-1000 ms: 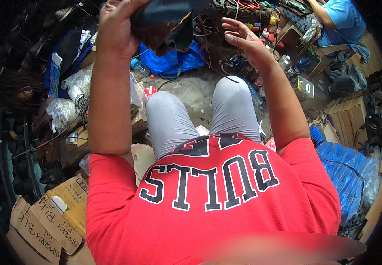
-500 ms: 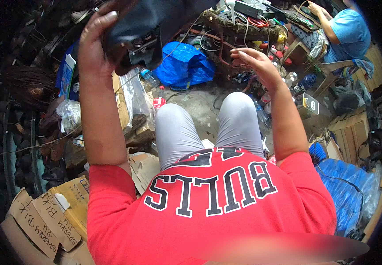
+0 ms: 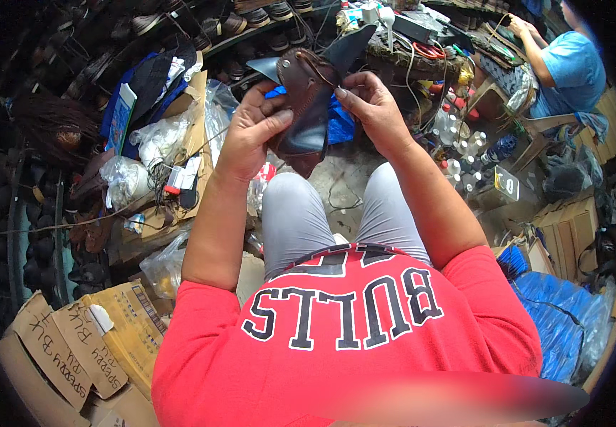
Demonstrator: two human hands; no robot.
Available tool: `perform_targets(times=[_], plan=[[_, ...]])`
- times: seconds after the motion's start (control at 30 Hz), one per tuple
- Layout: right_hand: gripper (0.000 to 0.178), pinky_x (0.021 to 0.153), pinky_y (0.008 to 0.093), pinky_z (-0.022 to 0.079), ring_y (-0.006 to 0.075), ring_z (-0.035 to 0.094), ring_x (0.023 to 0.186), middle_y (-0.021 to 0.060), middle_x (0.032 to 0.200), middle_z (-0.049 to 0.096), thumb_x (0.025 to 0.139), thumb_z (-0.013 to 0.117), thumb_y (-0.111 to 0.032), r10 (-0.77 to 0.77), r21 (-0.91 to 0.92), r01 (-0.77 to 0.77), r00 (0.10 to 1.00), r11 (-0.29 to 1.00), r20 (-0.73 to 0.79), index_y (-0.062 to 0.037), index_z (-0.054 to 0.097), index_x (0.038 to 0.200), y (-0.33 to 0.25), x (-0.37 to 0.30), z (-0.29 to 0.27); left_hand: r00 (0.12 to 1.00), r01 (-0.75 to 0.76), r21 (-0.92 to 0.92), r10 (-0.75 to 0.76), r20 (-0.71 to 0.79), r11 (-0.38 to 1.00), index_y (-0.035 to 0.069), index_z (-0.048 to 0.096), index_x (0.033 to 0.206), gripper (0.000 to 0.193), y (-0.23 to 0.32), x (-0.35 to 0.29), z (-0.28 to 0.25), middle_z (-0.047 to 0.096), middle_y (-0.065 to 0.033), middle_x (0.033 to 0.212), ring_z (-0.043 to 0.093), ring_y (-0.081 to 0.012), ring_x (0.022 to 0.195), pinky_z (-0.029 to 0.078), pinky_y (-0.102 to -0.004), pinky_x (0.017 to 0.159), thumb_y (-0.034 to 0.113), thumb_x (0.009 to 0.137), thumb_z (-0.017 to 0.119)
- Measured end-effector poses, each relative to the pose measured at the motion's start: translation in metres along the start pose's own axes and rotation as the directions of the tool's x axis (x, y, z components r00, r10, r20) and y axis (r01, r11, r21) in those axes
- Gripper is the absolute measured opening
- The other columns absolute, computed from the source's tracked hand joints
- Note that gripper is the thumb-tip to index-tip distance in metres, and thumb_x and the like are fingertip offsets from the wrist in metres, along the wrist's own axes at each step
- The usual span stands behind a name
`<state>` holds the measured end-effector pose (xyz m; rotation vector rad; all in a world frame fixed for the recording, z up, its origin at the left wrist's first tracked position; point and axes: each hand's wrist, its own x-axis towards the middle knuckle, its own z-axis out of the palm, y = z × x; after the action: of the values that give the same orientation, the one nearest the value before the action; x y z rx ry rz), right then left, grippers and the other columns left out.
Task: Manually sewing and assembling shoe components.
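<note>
- Holding one dark leather piece (image 3: 306, 135) between my left hand (image 3: 252, 135) and right hand (image 3: 377, 114), raised beyond the knees of my grey trousers (image 3: 297, 220).
- Its long axis runs steeply, leaning a little right at the top; the narrow tip points down toward the trousers, and two flaps spread upward, one left, one right.
- My left hand grips its left side, thumb laid across the front.
- My right hand is nearly closed, thumb and fingertips at its right edge.
- Past the trousers, behind the leather, is a blue plastic sheet (image 3: 342, 122); clear bottles (image 3: 457, 135) stand right of the trousers; cardboard boxes (image 3: 130, 331) lie left of them, nearer me.
</note>
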<state>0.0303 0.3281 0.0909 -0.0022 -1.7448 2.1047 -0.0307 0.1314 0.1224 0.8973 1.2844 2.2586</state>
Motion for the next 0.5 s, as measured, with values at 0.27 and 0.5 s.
perform_targets(times=[0.27, 0.5], plan=[[0.012, 0.076, 0.0207, 0.040, 0.0064, 0.053, 0.075, -0.0016, 0.086, 0.059, 0.083, 0.060, -0.018, 0.253, 0.016, -0.265, 0.934, 0.964, 0.250, -0.0079, 0.058, 0.090, 0.012, -0.003, 0.013, 0.955, 0.285, 0.066, -0.277, -0.102, 0.956, -0.001, 0.058, 0.101, 0.026, -0.035, 0.005, -0.023, 0.064, -0.0062, 0.093, 0.061, -0.0135, 0.082, 0.047, -0.0271, 0.080, 0.009, 0.078, 0.066], [0.028, 0.056, 0.0231, 0.032, 0.0059, 0.033, 0.052, -0.0043, 0.061, 0.041, 0.091, 0.049, -0.029, 0.297, 0.242, -0.458, 0.817, 0.856, 0.494, -0.0043, 0.059, 0.099, -0.001, -0.002, -0.016, 0.914, -0.218, 0.514, 0.358, -0.189, 0.829, 0.002, 0.067, 0.087, 0.018, 0.004, 0.048, -0.041, 0.066, -0.0063, 0.085, 0.059, -0.0130, 0.074, 0.047, -0.0265, 0.070, 0.011, 0.072, 0.072]])
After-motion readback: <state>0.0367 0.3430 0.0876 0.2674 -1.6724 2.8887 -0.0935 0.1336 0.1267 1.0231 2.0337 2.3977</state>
